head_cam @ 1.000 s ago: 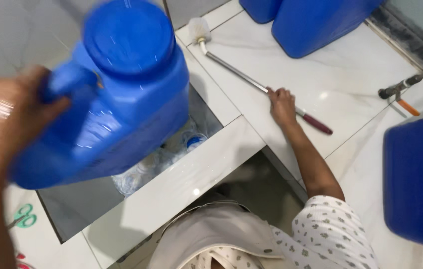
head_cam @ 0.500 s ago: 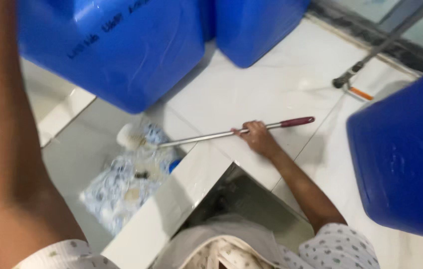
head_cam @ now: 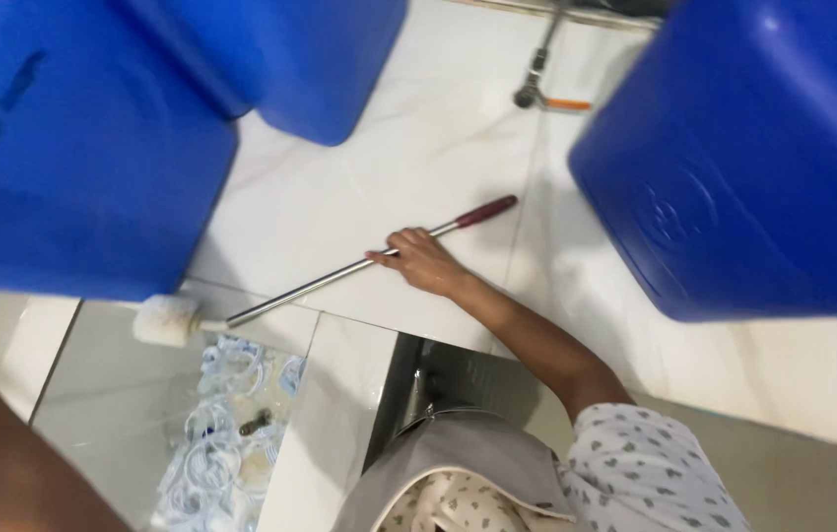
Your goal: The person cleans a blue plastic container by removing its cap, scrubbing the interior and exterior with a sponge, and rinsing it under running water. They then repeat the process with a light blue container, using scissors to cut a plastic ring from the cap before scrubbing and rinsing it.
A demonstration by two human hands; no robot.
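Note:
My right hand [head_cam: 423, 261] grips the thin metal shaft of a long brush [head_cam: 320, 284] that lies low across the white tiled floor. Its maroon grip [head_cam: 485, 211] points up-right, and its white bristle head [head_cam: 164, 321] reaches the edge of a sunken compartment [head_cam: 103, 394]. Clear plastic bottles [head_cam: 231, 433] lie in that compartment. A large blue jerry can [head_cam: 73, 148] fills the upper left, close to the camera. Only my left forearm [head_cam: 4, 463] shows at the bottom left; the hand itself is out of frame.
A second blue can [head_cam: 310, 59] stands at the top centre and a third [head_cam: 753, 148] at the right. A metal tap fitting with an orange part [head_cam: 536, 89] lies on the floor behind. A white tiled ledge [head_cam: 325, 414] borders the compartment, above my patterned clothing.
The view has swung round. The blue can has risen out of the compartment to the upper left. My right hand has swept the brush so its head now reaches the compartment edge.

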